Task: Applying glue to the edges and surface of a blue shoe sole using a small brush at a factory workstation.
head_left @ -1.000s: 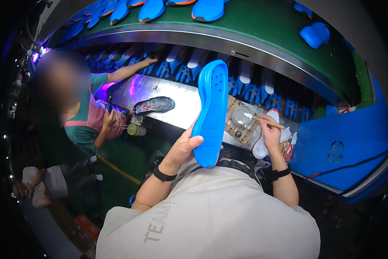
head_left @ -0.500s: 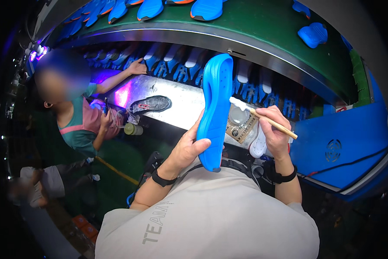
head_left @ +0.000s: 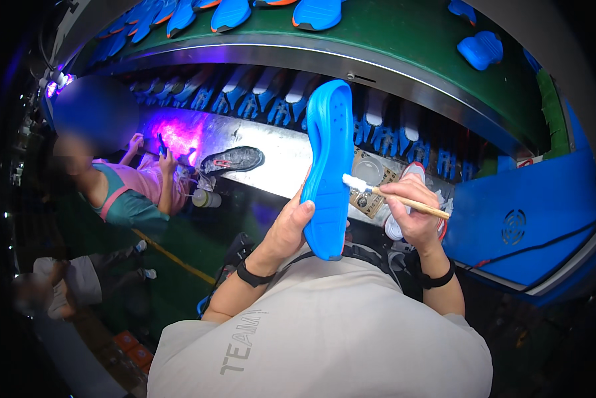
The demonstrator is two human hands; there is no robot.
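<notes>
A long blue shoe sole (head_left: pixel 329 159) stands nearly upright before me, its ridged side wall to the left and small holes near the top. My left hand (head_left: pixel 286 229) is closed around its lower left edge, the thumb on its surface. In my right hand (head_left: pixel 414 215) is a wooden-handled brush (head_left: pixel 437 212), pinched between thumb and fingers. The white bristles meet the sole's right edge, about halfway down; whether they press on it I cannot tell. Beyond the brush, a clear round dish (head_left: pixel 370 170) sits on brown printed cardboard (head_left: pixel 363 207). A white and red shoe (head_left: pixel 414 171) is partly hidden behind my right hand.
A metal bench (head_left: pixel 285 159) bears a black shoe upper (head_left: pixel 231 160). Behind it hangs a row of white and blue holders (head_left: pixel 250 99). Above runs a green conveyor (head_left: pixel 391 33) with blue soles. At left works a person in a pink apron (head_left: pixel 149 179). A blue machine panel (head_left: pixel 530 219) borders the right.
My right hand and the brush have come lower and left, to the sole's edge. The sole has shifted slightly left. The person at left has drawn an arm back from the rack.
</notes>
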